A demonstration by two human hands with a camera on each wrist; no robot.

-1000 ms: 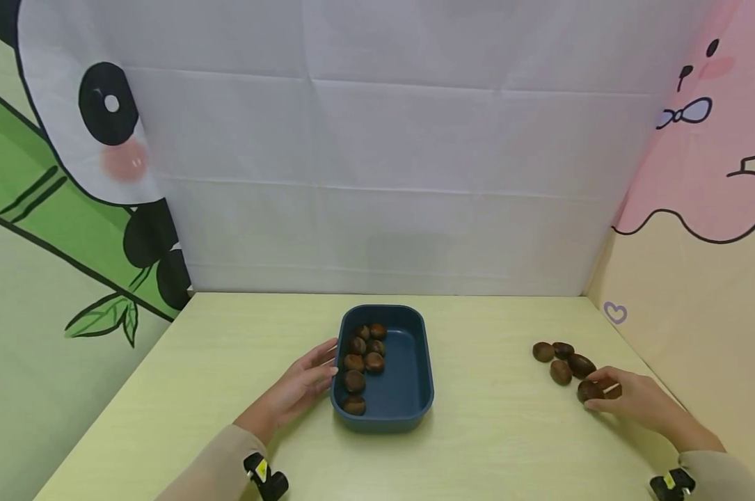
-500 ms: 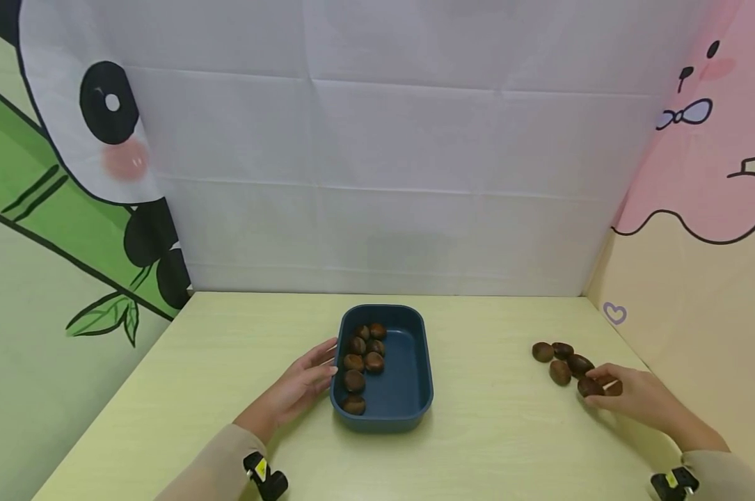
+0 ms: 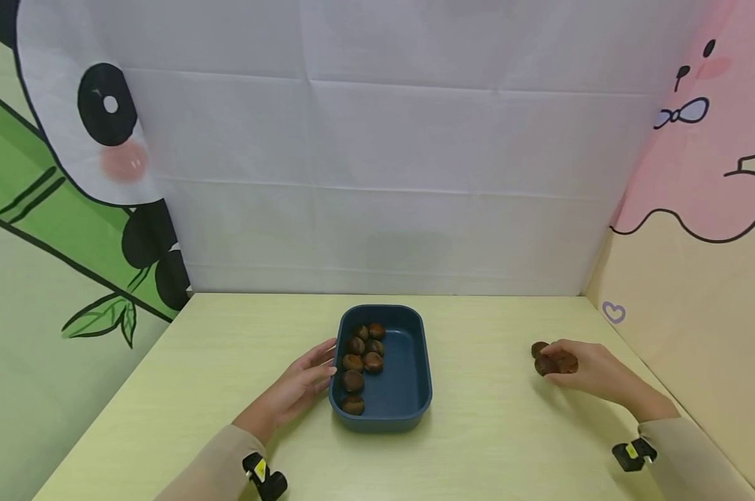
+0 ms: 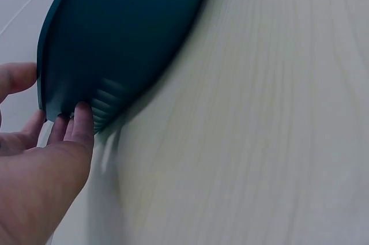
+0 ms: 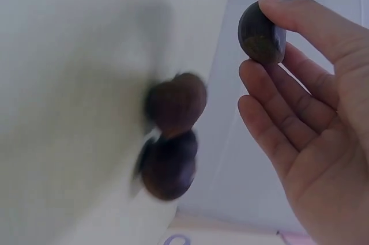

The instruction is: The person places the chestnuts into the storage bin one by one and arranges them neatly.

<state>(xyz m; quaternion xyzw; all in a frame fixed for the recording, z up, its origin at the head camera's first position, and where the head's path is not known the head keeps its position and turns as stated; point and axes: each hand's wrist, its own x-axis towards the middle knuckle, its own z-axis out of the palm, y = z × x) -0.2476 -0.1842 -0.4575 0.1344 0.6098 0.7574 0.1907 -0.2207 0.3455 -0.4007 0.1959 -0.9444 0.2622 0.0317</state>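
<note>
In the head view, a blue rectangular box (image 3: 408, 376) stands on the table, with several brown chestnuts (image 3: 353, 381) along its left side. My left hand (image 3: 302, 383) rests its fairly straight fingers against the box's left wall. The left wrist view shows the fingertips (image 4: 83, 112) touching that wall near its ridged part. At the right, my right hand (image 3: 593, 372) pinches a chestnut (image 5: 262, 34) between thumb and fingertips, raised off the table. Other chestnuts (image 5: 176, 104) lie on the table below it; in the head view the hand mostly hides them.
The pale wood-grain table (image 3: 477, 417) extends between the box and the loose chestnuts. A white sheet (image 3: 390, 174) hangs behind it. Cartoon-printed walls (image 3: 696, 278) flank the left and right sides.
My right hand has lifted the nearest chestnut from the table and moved left and away from me, over the other loose chestnuts. The left hand and the box have stayed put.
</note>
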